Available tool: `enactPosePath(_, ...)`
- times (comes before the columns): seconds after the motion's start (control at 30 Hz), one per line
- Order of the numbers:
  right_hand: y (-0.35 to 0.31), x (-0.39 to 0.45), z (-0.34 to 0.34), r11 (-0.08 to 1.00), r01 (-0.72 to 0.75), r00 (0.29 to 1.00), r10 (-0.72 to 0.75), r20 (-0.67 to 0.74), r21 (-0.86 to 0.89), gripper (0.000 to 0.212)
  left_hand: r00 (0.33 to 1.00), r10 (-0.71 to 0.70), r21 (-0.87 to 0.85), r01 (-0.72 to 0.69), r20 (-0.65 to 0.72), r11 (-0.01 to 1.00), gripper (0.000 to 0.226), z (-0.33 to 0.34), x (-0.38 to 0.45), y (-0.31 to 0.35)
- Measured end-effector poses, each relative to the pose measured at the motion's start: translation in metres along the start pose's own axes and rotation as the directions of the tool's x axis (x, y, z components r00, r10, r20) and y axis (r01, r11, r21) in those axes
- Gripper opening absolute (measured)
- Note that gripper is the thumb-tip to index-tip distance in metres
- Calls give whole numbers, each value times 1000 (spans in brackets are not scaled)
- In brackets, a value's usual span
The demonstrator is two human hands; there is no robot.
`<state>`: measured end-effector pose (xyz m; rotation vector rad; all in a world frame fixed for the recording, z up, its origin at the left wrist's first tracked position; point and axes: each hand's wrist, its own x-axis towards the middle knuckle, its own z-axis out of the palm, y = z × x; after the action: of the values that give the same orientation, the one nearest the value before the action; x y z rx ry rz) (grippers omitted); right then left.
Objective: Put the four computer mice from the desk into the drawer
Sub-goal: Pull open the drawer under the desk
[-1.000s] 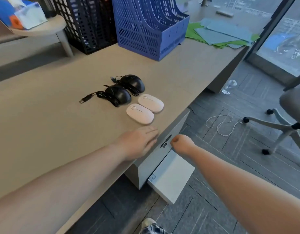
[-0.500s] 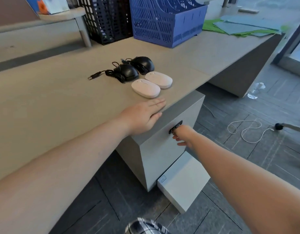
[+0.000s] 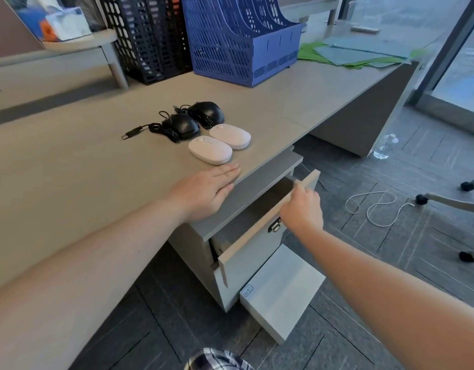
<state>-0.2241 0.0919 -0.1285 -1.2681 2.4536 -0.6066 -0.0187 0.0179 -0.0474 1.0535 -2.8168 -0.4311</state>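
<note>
Resting flat and open on the desk (image 3: pixel 70 161) edge, the left hand (image 3: pixel 204 190) lies just short of the near white mouse (image 3: pixel 210 150). The other white mouse (image 3: pixel 230 136) and two black corded mice (image 3: pixel 183 125) (image 3: pixel 208 113) sit just behind. The right hand (image 3: pixel 302 209) grips the top edge of the half-open drawer (image 3: pixel 254 252).

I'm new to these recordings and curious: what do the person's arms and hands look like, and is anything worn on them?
Both forearms are bare up to the frame edge: no sleeves, gloves, watch or bracelets show. The left hand and right hand show no rings or markings on the visible fingers. No cables or sensors are attached. The only clothing visible is a bit of plaid fabric at the bottom edge.
</note>
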Motion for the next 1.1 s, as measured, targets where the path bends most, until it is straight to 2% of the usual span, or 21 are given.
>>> enactPosePath(0.03, -1, -1, 1, 994, 110, 990, -109, -85, -2, 32, 1000, -9, 0, 9, 4, 1000, 47, 1, 0, 1)
enactPosePath(0.07, -3, -1, 3, 976, 211, 972, -216, -89, -57, 34, 1000, -19, 5, 19, 10, 1000, 47, 2, 0, 2)
enactPosePath(0.13, -3, 3, 9, 936, 306, 950, -311, -4, -174, 35, 999, -37, 29, 36, 26, 999, 49, 4, -1, 6)
enactPosePath(0.2, -4, 5, 10, 921, 287, 958, -273, 87, -263, 42, 998, -52, 67, 49, 37, 997, 51, 5, -4, 9)
enactPosePath(0.33, -8, 5, 3, 883, 297, 952, -245, 184, -363, 48, 997, -65, 108, 60, 47, 992, 54, 6, -7, 13)
enactPosePath(0.5, 7, -6, -20, 897, 255, 945, -154, 287, -361, 35, 993, -107, 101, 101, 54, 990, 56, 5, -15, 24)
enactPosePath(0.73, 42, -35, -54, 886, 179, 957, -55, 286, -427, 37, 983, -171, 98, 165, 64, 981, 57, 4, -28, 35)
enactPosePath(0.93, 65, -55, -74, 867, 107, 959, 39, 280, -487, 20, 976, -194, 99, 185, 94, 978, 57, 0, -34, 41)
enactPosePath(1.1, 66, -57, -74, 842, 121, 957, 42, 287, -526, 20, 978, -193, 79, 187, 80, 979, 56, -3, -33, 39)
